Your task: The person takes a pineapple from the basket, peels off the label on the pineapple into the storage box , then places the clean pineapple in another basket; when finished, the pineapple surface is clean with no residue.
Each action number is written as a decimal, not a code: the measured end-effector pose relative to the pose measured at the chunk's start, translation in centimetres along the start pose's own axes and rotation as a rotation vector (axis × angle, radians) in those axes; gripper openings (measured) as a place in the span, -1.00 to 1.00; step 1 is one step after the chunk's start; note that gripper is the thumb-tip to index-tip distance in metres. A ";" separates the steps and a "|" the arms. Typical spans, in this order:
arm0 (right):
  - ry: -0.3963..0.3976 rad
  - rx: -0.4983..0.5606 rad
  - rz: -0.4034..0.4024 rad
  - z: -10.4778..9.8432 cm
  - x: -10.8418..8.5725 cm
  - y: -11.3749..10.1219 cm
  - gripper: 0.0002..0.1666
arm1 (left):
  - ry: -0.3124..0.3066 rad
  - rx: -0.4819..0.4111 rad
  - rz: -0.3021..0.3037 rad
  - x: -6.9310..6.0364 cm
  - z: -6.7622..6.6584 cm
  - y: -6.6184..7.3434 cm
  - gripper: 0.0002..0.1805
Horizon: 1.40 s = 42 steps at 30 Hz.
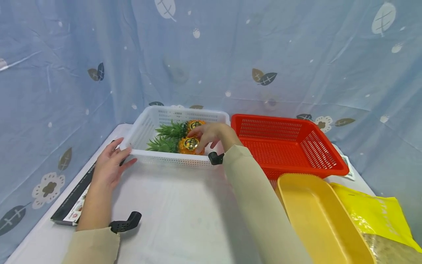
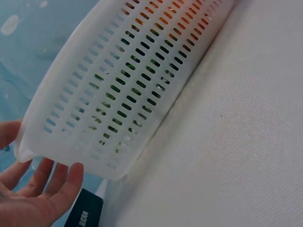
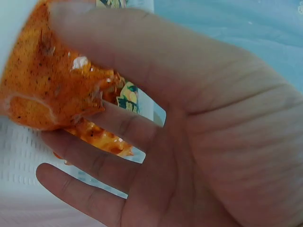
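Observation:
Inside the white basket lie two pineapples with glossy orange bodies, round labels and green leaves pointing left. My right hand reaches in and holds the nearer pineapple, thumb on its near side and index finger towards the farther pineapple. In the right wrist view the thumb lies over the orange body, and the lower fingers are spread and fairly straight. My left hand grips the basket's near left corner. The left wrist view shows its fingers bent under the rim.
A red basket stands right of the white one. Nearer on the right are a yellow tray and a yellow bag. A flat black box lies by my left forearm. Blue patterned curtain surrounds the white table.

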State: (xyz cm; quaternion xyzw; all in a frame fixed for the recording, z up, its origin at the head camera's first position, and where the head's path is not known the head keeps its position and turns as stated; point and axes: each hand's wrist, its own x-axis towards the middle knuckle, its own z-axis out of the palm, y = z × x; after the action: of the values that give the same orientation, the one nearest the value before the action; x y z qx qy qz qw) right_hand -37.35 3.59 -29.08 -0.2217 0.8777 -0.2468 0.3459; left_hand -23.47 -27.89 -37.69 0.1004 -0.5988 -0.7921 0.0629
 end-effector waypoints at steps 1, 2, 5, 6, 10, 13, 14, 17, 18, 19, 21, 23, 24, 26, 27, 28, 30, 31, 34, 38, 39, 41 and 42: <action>0.005 0.001 -0.003 0.1 0.1 0.0 -0.08 | -0.003 -0.007 0.004 -0.1 -0.1 0.0 -0.12; 0.012 0.001 -0.006 0.2 0.1 -0.1 -0.09 | -0.004 -0.005 0.008 -0.1 -0.2 0.0 -0.12; 0.014 0.001 -0.011 0.5 0.2 -0.2 -0.10 | -0.004 0.014 0.013 -0.2 -0.3 -0.1 -0.13; 0.015 0.003 -0.014 0.5 0.2 -0.2 -0.10 | -0.003 0.018 0.015 -0.2 -0.3 -0.1 -0.13; 0.021 0.026 -0.036 0.5 0.0 -0.1 -0.14 | -0.001 0.024 0.021 0.0 -0.2 -0.1 -0.14; 0.025 0.048 -0.048 0.4 0.0 0.1 -0.17 | -0.005 0.023 0.024 0.1 -0.1 -0.1 -0.14; 0.024 0.053 -0.050 0.4 -0.1 0.1 -0.18 | -0.006 0.023 0.024 0.1 0.0 -0.1 -0.13; 0.019 0.074 -0.053 0.4 -0.1 0.2 -0.19 | -0.006 0.024 0.022 0.1 0.0 -0.1 -0.12; 0.018 0.079 -0.054 0.4 -0.1 0.2 -0.19 | -0.005 0.025 0.020 0.1 0.0 -0.1 -0.12; 0.018 0.082 -0.055 0.4 -0.1 0.3 -0.18 | -0.003 0.025 0.019 0.1 0.0 -0.1 -0.12; 0.019 0.085 -0.055 0.4 0.0 0.3 -0.18 | 0.000 0.028 0.017 0.1 -0.1 -0.1 -0.13; 0.026 0.078 -0.053 0.5 -0.1 0.3 -0.18 | 0.001 0.030 0.016 0.1 -0.1 -0.1 -0.13; 0.030 0.073 -0.052 0.5 -0.1 0.3 -0.17 | 0.000 0.029 0.017 0.1 -0.1 -0.1 -0.13; 0.040 0.062 -0.051 0.5 -0.1 0.3 -0.17 | -0.005 0.025 0.020 0.1 -0.2 -0.2 -0.13; 0.045 0.058 -0.051 0.5 -0.1 0.4 -0.17 | -0.008 0.026 0.022 0.1 -0.2 -0.3 -0.13; 0.050 0.056 -0.050 0.5 -0.1 0.4 -0.17 | -0.010 0.028 0.023 0.1 -0.3 -0.3 -0.14; 0.057 0.054 -0.047 0.5 -0.1 0.4 -0.17 | -0.017 0.024 0.026 0.2 -0.3 -0.3 -0.15; 0.060 0.054 -0.046 0.5 -0.1 0.4 -0.18 | -0.018 0.022 0.027 0.2 -0.3 -0.4 -0.15; 0.064 0.063 -0.043 0.5 -0.1 0.5 -0.19 | -0.021 0.022 0.030 0.2 -0.4 -0.4 -0.17; 0.075 0.101 -0.057 0.4 -0.1 0.6 -0.19 | -0.025 0.011 0.040 0.3 -0.4 -0.4 -0.18; 0.078 0.115 -0.062 0.3 -0.1 0.6 -0.19 | -0.027 0.005 0.043 0.3 -0.5 -0.5 -0.17; 0.079 0.136 -0.073 0.2 -0.2 0.6 -0.19 | -0.028 0.006 0.046 0.3 -0.5 -0.5 -0.17; 0.077 0.145 -0.076 0.2 -0.2 0.5 -0.18 | -0.026 0.008 0.046 0.3 -0.5 -0.5 -0.17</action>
State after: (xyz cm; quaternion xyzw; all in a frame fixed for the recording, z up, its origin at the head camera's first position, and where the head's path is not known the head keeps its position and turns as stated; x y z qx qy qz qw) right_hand -37.20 4.10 -29.39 -0.2196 0.8611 -0.3310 0.3173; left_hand -23.62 -28.25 -38.34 0.0766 -0.6050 -0.7892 0.0727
